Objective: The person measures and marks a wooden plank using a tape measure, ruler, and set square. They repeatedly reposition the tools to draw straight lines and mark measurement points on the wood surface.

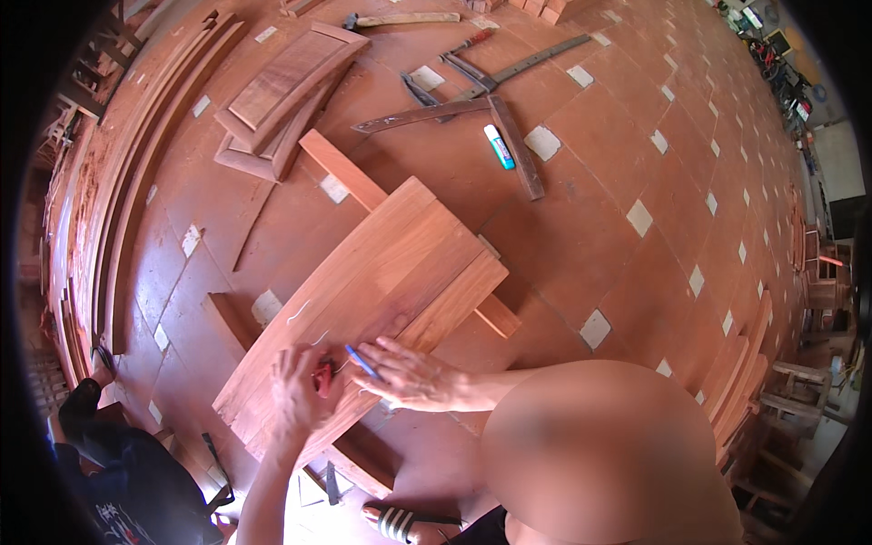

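A reddish-brown tiled floor with small white diamond insets spreads out, catching a bluish sheen of light at the left, while wooden furniture frames and a pale panel line the right edge.

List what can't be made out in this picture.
Head view, red object in left hand: partly hidden by the hand.
Head view, beyond right forearm: covered by blurred patch.
Head view, dark printed garment: cut off by lower edge.
Head view, clutter at far right: too small.
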`<state>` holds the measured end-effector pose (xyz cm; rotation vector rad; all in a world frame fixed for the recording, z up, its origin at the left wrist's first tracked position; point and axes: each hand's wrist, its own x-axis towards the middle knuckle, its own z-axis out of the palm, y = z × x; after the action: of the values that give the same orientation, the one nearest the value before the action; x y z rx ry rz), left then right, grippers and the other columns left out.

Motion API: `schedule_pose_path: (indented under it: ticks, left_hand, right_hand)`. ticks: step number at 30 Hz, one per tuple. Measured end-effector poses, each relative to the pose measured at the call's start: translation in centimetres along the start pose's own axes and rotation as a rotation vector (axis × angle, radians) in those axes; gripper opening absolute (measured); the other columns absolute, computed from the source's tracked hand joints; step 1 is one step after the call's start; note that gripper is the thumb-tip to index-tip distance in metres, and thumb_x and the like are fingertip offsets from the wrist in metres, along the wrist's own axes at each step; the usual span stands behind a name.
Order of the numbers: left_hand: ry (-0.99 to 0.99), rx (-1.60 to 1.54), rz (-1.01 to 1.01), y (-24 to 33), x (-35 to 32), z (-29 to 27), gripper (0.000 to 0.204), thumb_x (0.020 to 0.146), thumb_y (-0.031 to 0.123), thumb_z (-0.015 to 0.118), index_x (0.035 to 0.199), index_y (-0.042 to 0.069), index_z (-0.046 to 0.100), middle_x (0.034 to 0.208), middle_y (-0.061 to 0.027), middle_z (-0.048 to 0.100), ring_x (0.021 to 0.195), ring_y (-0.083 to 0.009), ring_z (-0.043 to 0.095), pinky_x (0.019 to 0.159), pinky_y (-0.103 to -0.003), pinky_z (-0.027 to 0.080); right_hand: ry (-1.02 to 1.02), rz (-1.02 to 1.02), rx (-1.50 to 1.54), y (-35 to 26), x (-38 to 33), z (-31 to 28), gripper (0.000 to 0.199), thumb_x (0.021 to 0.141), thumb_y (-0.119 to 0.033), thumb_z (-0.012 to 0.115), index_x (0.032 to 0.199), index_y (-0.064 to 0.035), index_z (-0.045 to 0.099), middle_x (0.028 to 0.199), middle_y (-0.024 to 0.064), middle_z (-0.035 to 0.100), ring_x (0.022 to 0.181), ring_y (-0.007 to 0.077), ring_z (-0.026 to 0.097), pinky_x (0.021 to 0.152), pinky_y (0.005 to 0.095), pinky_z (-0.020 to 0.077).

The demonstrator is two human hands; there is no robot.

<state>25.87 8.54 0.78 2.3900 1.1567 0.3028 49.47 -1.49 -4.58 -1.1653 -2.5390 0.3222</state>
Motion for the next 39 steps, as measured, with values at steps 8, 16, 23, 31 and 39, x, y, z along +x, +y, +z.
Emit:
schedule_pose_path:
  ticks: [8,16,23,31,39]
  left_hand:
    - [0.094,-0.022,-0.36,-4.5,4.2,0.2,0.055,0.093,0.022,0.075,0.141,-0.001,0.063,0.129,-0.0239,0.068,0.122,-0.0418,0.063,0.108,-0.051,0.048]
    - [0.177,0.153,-0.274,-3.8,4.1,1.4,0.047,0.096,0.024,0.073,0.135,0.0,0.063,0.121,-0.0203,0.068,0.113,-0.0421,0.063,0.103,-0.051,0.048]
    - [0.149,0.173,-0.256,-3.9,4.3,1.3,0.045,0.097,0.024,0.073,0.134,0.0,0.063,0.12,-0.0206,0.067,0.111,-0.0428,0.063,0.1,-0.051,0.049]
    - [0.153,0.066,-0.304,-4.6,4.9,-0.4,0.047,0.099,0.023,0.074,0.138,-0.002,0.062,0.122,-0.0208,0.069,0.117,-0.038,0.067,0.103,-0.047,0.052]
    - [0.283,0.074,-0.195,0.0,11.5,-2.0,0.041,0.098,0.019,0.074,0.133,0.0,0.067,0.125,-0.0222,0.069,0.119,-0.0404,0.067,0.103,-0.048,0.052]
  right_hand:
    - [0.015,0.074,0.079,0.5,0.8,1.0,0.058,0.106,-0.024,0.058,0.159,-0.003,0.048,0.167,0.0252,0.045,0.157,0.038,0.042,0.134,0.0533,0.0261]
    - [0.057,0.073,0.118,0.7,0.8,1.4,0.056,0.107,-0.023,0.057,0.159,-0.0039,0.049,0.167,0.0249,0.045,0.157,0.0378,0.042,0.134,0.0521,0.0252]
    - [0.083,0.048,0.117,1.1,1.6,-1.3,0.056,0.106,-0.028,0.063,0.156,-0.0047,0.053,0.16,0.0233,0.052,0.152,0.037,0.047,0.132,0.0512,0.0287]
    - [0.499,1.018,0.363,20.5,-1.7,-12.1,0.055,0.101,-0.029,0.077,0.146,-0.007,0.055,0.114,0.0228,0.069,0.109,0.0387,0.07,0.088,0.0517,0.0586]
    - [0.399,1.413,-0.074,38.1,-11.3,-4.9,0.059,0.071,-0.033,0.093,0.115,-0.0007,0.07,0.118,0.0262,0.072,0.109,0.0406,0.07,0.091,0.0514,0.0573]
